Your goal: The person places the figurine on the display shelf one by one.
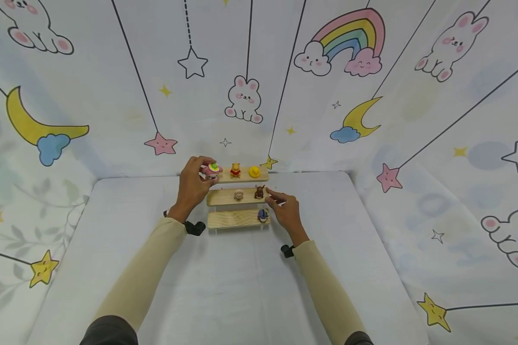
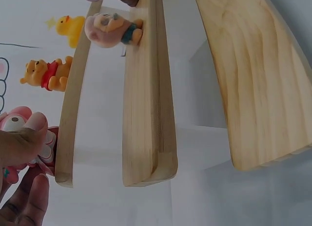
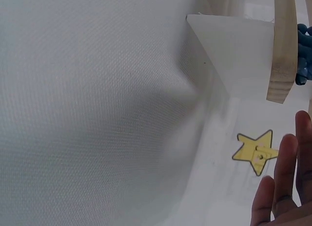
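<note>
At the left end of the top shelf [image 1: 246, 178], my left hand [image 1: 193, 184] pinches a pink figurine [image 1: 212, 170] with a green and yellow top between thumb and fingers. The left wrist view shows this pink figurine [image 2: 50, 147] against the board's end. A bear figurine in a red shirt [image 1: 235, 170] and a yellow duck [image 1: 254, 171] stand further right. By the right end of the middle shelf [image 1: 222, 197], my right hand [image 1: 286, 209] has its fingers loosely extended, close to a brown figurine [image 1: 259, 192]; contact is unclear.
A pale-haired figurine [image 1: 239, 195] stands on the middle shelf. On the bottom shelf [image 1: 230, 220], a blue figurine [image 1: 263, 215] sits at the right end. The tiered wooden stand rests on a white-covered table [image 1: 328, 215], before a cartoon-printed backdrop [image 1: 207, 110].
</note>
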Demonstrator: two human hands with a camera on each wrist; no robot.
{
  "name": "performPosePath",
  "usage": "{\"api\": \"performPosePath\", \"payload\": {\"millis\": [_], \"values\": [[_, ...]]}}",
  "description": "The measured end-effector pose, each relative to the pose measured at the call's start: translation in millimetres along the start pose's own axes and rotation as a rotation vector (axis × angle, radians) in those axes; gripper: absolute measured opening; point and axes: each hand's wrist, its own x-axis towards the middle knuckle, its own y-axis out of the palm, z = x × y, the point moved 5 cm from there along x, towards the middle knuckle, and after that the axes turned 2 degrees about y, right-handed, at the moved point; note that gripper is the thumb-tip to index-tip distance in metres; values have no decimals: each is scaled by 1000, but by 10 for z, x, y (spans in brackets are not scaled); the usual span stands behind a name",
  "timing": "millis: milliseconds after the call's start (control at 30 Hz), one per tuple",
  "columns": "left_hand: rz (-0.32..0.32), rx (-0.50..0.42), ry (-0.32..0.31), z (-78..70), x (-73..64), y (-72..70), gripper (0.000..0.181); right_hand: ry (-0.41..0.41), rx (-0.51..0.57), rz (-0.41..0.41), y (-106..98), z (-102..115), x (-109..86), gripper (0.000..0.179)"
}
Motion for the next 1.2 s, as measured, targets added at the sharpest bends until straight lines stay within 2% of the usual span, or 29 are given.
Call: {"api": "performPosePath", "payload": {"millis": [400,667,867,1200], "values": [[23,-28,37,6,-21,-37,62,6,-4,4,1,14,3,38],[36,-7,-30,99,-68,-103,55,-11,-11,-3,11,-2,10,39],[45,14,-77,136,-70,-100,51,-13,-11,-9,8,1,15,38],[26,19,-63,138,-15,-47,48,26,-11,-1,10,17,-3,39]]}}
